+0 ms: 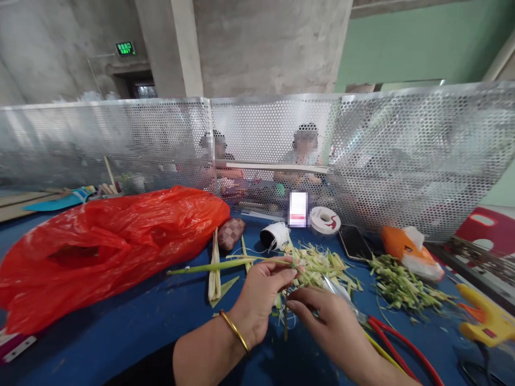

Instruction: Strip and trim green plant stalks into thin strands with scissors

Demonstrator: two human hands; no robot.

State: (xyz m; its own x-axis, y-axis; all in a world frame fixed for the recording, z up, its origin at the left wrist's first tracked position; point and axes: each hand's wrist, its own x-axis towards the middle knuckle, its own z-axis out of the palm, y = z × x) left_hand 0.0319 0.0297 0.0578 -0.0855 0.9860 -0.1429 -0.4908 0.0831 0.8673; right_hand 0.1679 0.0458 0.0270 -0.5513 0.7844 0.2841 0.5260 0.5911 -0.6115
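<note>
My left hand [263, 287], a gold bangle on its wrist, pinches a long green leaf strip [217, 265] that sticks out to the left. Close beside it, my right hand [328, 319] has thumb and forefinger together at a thin brownish stem [286, 324] hanging below the left fingertips. How the stem joins the strip is hidden by my fingers. Behind both hands lies a pile of pale cut leaf pieces [322, 262]. Scissors with red handles [402, 346] rest partly under my right hand. Dry folded leaves [215, 268] lie left of my left hand.
A red plastic bag [120, 241] fills the left side, beside a checked pouch [232, 234]. Behind the pile are a white thread spool [277, 236], a flat reel [325, 221] and a black phone [356, 243]. Green clippings [410, 287] and a yellow glue gun [485, 316] lie right.
</note>
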